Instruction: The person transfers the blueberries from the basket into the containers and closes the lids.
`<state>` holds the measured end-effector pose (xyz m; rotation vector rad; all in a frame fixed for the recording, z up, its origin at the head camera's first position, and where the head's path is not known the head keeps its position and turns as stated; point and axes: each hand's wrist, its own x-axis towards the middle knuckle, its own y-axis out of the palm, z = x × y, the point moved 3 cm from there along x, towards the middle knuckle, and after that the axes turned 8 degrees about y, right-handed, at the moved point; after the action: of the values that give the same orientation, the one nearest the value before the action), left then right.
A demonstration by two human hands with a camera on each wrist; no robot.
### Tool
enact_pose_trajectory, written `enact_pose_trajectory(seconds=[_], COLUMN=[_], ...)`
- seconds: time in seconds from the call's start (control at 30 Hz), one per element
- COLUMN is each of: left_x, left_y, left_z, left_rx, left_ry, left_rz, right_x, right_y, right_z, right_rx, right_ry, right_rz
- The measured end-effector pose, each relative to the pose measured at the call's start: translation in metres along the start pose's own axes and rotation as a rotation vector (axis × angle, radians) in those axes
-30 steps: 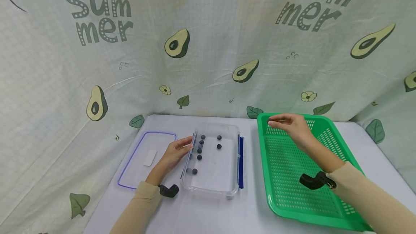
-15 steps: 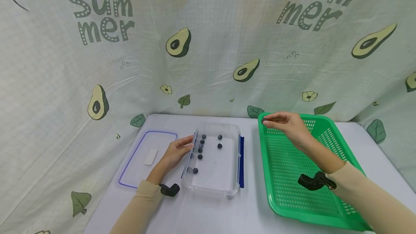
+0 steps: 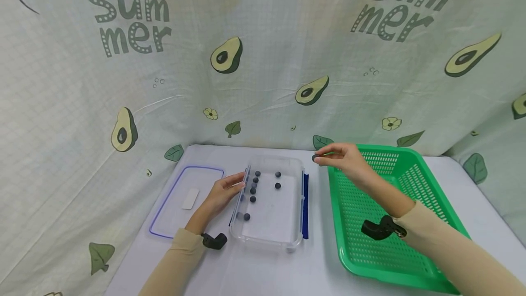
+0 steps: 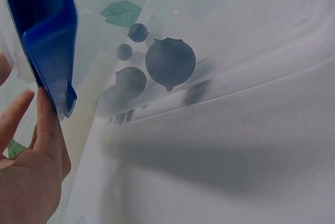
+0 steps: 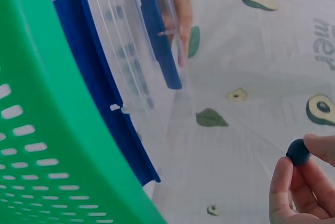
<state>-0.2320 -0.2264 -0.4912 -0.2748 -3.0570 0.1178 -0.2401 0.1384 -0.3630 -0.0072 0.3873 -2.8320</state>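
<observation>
A dark blue blueberry is pinched between the thumb and fingertips of my right hand, just left of the green basket's far left corner. A clear plastic box stands mid-table, with several blueberries inside, mostly along its left side. One blueberry shows a small crown of points through the clear plastic in the left wrist view. My left hand rests against the box's left side, fingers fairly straight, touching a blue latch flap. Part of that flap's contact with my fingers is hidden.
On the right lies a green perforated basket. A clear lid with a purple-blue rim and white label lies left of the box. Another blue flap sticks out on the box's right side. A printed cloth hangs behind the table.
My right hand has moved left with the blueberry, from above the basket to past its far left corner. The left hand and box stay put.
</observation>
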Motion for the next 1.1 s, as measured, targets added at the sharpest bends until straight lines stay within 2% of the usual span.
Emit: enact_pose_trajectory(seconds=[0.43,0.77,1.1], left_x=[-0.002,-0.002,-0.001], left_y=[0.001,-0.002,0.001], left_z=[0.002,-0.002,-0.002], left_rx=[-0.005,0.008,0.016], left_ry=[-0.015,0.01,0.01], left_rz=[0.004,-0.006,-0.009], right_x=[0.018,0.032,0.037], right_y=[0.045,0.075,0.09], right_z=[0.006,0.003,-0.002], right_rx=[-0.015,-0.182,-0.241], right_ry=[0.01,0.011,0.005], right_rz=[0.123,0.189,0.292])
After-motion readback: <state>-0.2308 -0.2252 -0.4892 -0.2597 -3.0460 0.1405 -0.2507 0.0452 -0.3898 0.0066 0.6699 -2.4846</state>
